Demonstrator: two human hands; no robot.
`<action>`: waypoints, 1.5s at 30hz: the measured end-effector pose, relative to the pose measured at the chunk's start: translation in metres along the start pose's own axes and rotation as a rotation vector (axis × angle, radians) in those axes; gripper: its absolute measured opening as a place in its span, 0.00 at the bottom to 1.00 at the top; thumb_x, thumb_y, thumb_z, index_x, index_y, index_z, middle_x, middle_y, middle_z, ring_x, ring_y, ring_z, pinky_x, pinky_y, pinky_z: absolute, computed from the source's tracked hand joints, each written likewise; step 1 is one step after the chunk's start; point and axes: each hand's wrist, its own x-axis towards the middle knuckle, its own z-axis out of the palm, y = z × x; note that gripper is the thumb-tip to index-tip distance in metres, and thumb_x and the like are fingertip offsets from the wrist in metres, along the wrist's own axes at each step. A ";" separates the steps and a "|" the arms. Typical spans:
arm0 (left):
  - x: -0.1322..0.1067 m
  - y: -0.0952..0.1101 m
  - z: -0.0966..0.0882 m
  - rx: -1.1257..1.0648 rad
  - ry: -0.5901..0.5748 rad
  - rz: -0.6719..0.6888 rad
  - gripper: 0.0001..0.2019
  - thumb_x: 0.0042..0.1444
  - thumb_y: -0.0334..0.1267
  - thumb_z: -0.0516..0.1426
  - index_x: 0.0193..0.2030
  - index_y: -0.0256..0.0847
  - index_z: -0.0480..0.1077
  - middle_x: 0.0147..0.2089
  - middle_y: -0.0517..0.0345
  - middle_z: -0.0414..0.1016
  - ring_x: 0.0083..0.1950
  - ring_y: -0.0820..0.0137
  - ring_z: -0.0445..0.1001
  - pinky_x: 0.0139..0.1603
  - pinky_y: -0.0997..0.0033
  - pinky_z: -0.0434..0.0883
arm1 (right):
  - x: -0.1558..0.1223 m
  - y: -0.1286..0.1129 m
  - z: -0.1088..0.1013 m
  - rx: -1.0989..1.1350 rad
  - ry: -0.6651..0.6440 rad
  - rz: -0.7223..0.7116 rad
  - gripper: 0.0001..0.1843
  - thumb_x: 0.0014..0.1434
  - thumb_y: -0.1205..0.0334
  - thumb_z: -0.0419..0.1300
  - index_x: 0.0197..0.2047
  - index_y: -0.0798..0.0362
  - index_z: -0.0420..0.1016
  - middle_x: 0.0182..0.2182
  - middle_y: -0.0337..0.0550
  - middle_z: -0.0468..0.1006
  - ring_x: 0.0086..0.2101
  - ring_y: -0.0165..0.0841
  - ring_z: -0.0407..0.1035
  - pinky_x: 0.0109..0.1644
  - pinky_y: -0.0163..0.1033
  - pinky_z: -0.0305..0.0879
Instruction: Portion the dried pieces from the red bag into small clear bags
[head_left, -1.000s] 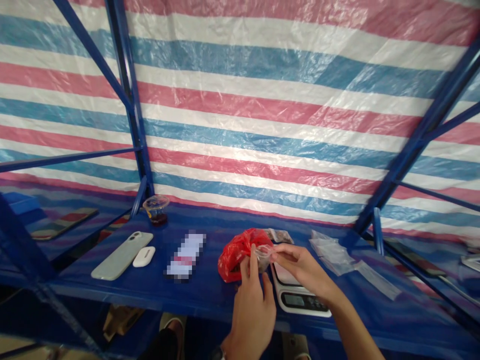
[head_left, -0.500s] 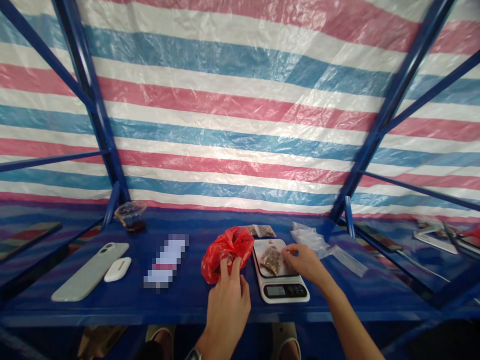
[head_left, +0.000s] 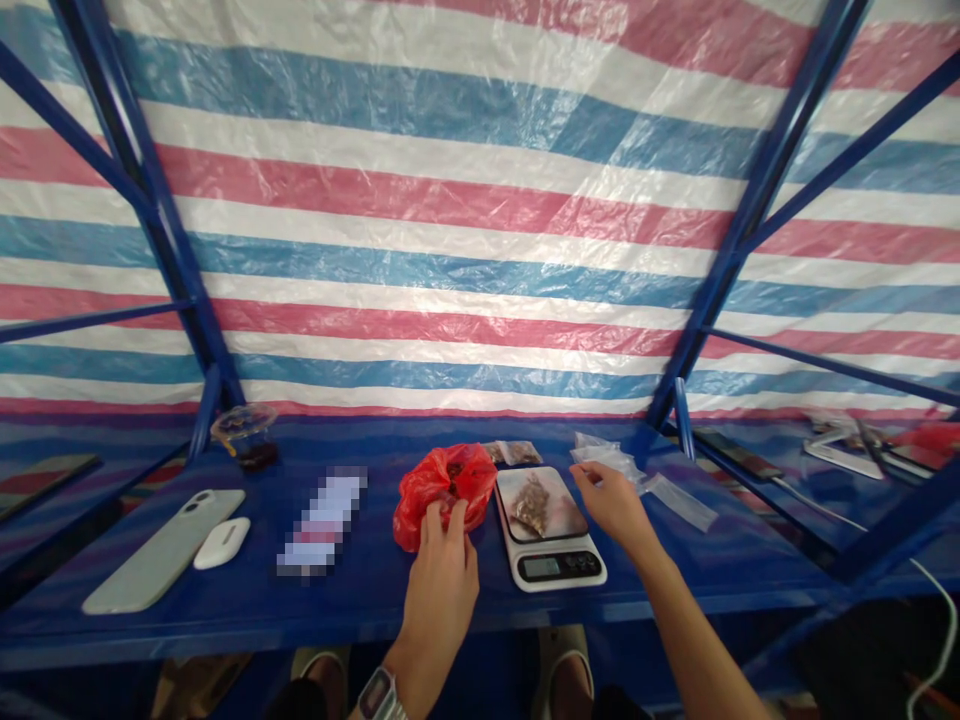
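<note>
My left hand (head_left: pixel 444 565) has its fingers closed on the near edge of a crumpled red plastic bag (head_left: pixel 427 490); dark bits show in the bag's opening. To its right stands a white kitchen scale (head_left: pixel 512 553) with a small display. A small clear bag of brownish dried bits (head_left: pixel 530 505) lies on the scale's plate. My right hand (head_left: pixel 615 508) hovers at the plate's right edge, apart from that bag. Its fingers are curled together, and whatever may be between them is hidden.
Behind the scale lie small filled bags (head_left: pixel 519 453); to the right are clear plastic bags (head_left: pixel 600 455). On the left are a phone (head_left: pixel 161 555), a white earbud case (head_left: pixel 223 543), a blurred-out item (head_left: pixel 324 525) and a plastic cup (head_left: pixel 251 445). Blue metal posts (head_left: pixel 720 240) flank the blue table.
My right hand has drawn back from the small bag on the scale toward the plate's right edge. My left hand stays at the red bag, whose opening shows more. The whole view has shifted slightly.
</note>
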 end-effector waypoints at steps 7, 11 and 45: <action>0.014 -0.012 0.005 -0.032 0.044 0.038 0.20 0.67 0.27 0.49 0.63 0.37 0.68 0.66 0.41 0.65 0.67 0.57 0.70 0.63 0.59 0.74 | -0.001 -0.006 0.002 0.011 -0.049 -0.005 0.21 0.63 0.50 0.52 0.39 0.52 0.83 0.34 0.47 0.84 0.38 0.43 0.77 0.42 0.41 0.64; 0.012 0.000 -0.015 -0.003 0.010 -0.025 0.21 0.67 0.27 0.48 0.63 0.40 0.68 0.64 0.44 0.69 0.59 0.58 0.77 0.52 0.62 0.78 | -0.002 -0.008 0.006 -0.020 -0.120 0.032 0.20 0.64 0.51 0.52 0.38 0.51 0.83 0.31 0.44 0.83 0.35 0.40 0.76 0.40 0.40 0.63; 0.006 0.034 0.016 -1.299 0.090 -0.589 0.32 0.63 0.63 0.54 0.60 0.37 0.69 0.25 0.59 0.74 0.24 0.69 0.72 0.25 0.72 0.67 | -0.023 -0.156 0.039 0.357 -0.274 -0.334 0.10 0.64 0.58 0.54 0.38 0.49 0.76 0.33 0.42 0.83 0.34 0.37 0.76 0.41 0.39 0.67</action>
